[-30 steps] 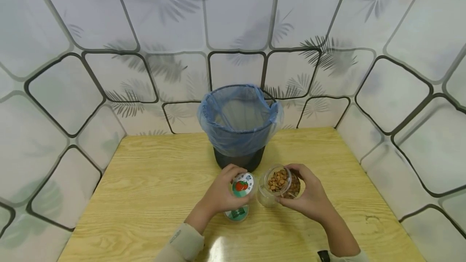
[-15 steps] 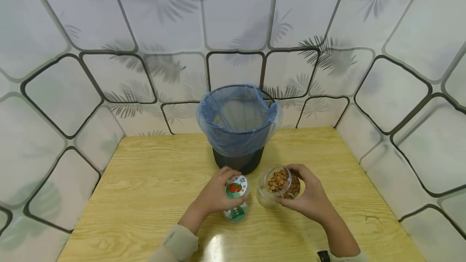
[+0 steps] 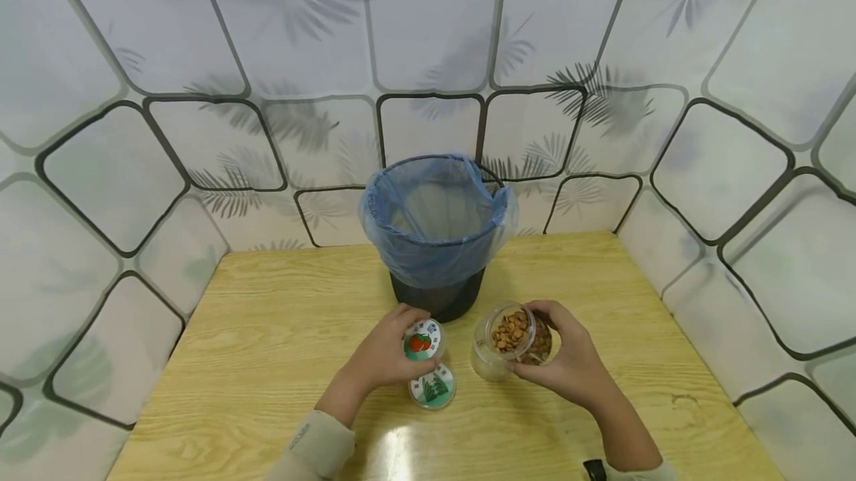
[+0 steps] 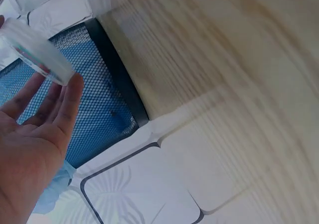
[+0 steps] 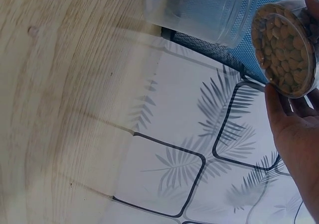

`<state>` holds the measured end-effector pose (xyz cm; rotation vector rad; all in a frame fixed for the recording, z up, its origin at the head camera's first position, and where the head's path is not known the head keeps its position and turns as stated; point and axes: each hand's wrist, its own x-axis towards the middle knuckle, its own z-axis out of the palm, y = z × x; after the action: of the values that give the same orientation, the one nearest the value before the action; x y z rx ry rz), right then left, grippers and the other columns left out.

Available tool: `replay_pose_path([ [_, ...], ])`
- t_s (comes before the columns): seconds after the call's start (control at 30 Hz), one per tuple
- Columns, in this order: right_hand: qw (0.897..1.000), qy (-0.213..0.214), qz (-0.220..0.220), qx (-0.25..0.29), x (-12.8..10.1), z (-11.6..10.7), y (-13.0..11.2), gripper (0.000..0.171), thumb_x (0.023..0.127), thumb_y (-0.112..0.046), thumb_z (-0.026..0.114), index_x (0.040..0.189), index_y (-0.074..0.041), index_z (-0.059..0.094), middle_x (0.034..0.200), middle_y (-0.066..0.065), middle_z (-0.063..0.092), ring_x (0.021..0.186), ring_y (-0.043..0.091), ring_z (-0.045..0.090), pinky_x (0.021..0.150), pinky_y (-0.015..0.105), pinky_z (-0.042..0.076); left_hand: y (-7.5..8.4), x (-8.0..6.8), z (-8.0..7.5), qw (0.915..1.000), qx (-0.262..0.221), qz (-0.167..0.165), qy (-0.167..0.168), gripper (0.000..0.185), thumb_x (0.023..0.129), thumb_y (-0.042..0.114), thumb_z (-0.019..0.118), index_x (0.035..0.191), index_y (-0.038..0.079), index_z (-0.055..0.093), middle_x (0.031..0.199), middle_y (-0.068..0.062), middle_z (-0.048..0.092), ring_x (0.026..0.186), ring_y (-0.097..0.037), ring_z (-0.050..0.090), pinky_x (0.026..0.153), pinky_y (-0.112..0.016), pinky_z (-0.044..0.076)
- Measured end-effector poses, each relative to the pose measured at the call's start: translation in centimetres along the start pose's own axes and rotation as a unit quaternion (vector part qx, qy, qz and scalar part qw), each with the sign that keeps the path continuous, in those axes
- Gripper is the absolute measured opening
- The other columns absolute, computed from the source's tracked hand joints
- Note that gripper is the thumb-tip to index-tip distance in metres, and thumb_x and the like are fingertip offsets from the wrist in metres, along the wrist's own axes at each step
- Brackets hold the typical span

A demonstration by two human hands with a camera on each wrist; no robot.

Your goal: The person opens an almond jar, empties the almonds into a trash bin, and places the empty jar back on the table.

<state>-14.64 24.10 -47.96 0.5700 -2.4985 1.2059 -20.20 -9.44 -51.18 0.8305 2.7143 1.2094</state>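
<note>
My left hand [image 3: 377, 351] grips the edge of a round lid [image 3: 423, 340] with a red tomato picture on a white and green label. In the left wrist view this lid [image 4: 40, 50] is held on edge between thumb and fingers. Just below it on the table lies a second lid [image 3: 432, 387] with a green leafy picture. My right hand [image 3: 568, 358] grips a clear jar [image 5: 284, 55] of brown nut-like pieces [image 3: 511, 331]. That jar is tilted, its mouth facing left over a second clear jar [image 3: 488, 363], which stands on the table.
A black mesh bin [image 3: 435, 299] lined with a blue plastic bag [image 3: 435, 262] stands behind the jars. The wood-patterned tabletop [image 3: 281, 332] ends at patterned walls [image 3: 321, 146] at the back and sides.
My left hand has moved left with the tomato lid, away from the jars, uncovering more of the green lid. The right hand and its tilted jar stay in place.
</note>
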Motion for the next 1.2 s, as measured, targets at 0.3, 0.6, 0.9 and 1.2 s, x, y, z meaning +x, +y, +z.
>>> replay_pose_path([
  [0.3, 1.0, -0.002, 0.003, 0.005, -0.2, 0.0, -0.1, 0.086, 0.068, -0.022, 0.104, 0.141, -0.01, 0.059, 0.134, 0.002, 0.066, 0.124, 0.023, 0.066, 0.104, 0.012, 0.048, -0.9, -0.5, -0.7, 0.9992, 0.022, -0.032, -0.001, 0.077, 0.079, 0.037, 0.092, 0.143, 0.006, 0.063, 0.135, -0.006, 0.059, 0.108, -0.016, 0.06, 0.088, -0.036, 0.058],
  [0.6, 1.0, -0.002, 0.004, 0.003, -0.2, 0.0, -0.1, 0.088, 0.067, -0.02, 0.104, 0.141, -0.011, 0.059, 0.135, 0.001, 0.065, 0.124, 0.023, 0.066, 0.103, 0.013, 0.049, -1.2, -0.8, -1.2, 0.9956, 0.076, -0.054, 0.007, 0.076, 0.077, 0.034, 0.093, 0.14, 0.003, 0.064, 0.128, -0.01, 0.06, 0.106, -0.02, 0.06, 0.087, -0.039, 0.058],
  [0.9, 1.0, -0.002, 0.001, 0.002, -0.2, 0.0, 0.0, 0.087, 0.068, -0.023, 0.104, 0.142, -0.012, 0.059, 0.135, 0.0, 0.065, 0.122, 0.022, 0.066, 0.102, 0.019, 0.053, -1.5, -0.9, -1.2, 0.9914, 0.103, -0.08, 0.002, 0.078, 0.075, 0.033, 0.096, 0.139, 0.002, 0.064, 0.125, -0.011, 0.06, 0.104, -0.021, 0.059, 0.085, -0.039, 0.058],
  [1.2, 1.0, -0.001, 0.006, -0.001, -0.2, -0.1, 0.0, 0.088, 0.068, -0.023, 0.104, 0.142, -0.012, 0.058, 0.135, 0.001, 0.065, 0.122, 0.022, 0.066, 0.102, 0.019, 0.053, -1.3, -0.8, -1.2, 0.9884, 0.112, -0.101, -0.016, 0.076, 0.074, 0.03, 0.094, 0.139, 0.002, 0.065, 0.125, -0.014, 0.06, 0.104, -0.025, 0.059, 0.086, -0.043, 0.058],
])
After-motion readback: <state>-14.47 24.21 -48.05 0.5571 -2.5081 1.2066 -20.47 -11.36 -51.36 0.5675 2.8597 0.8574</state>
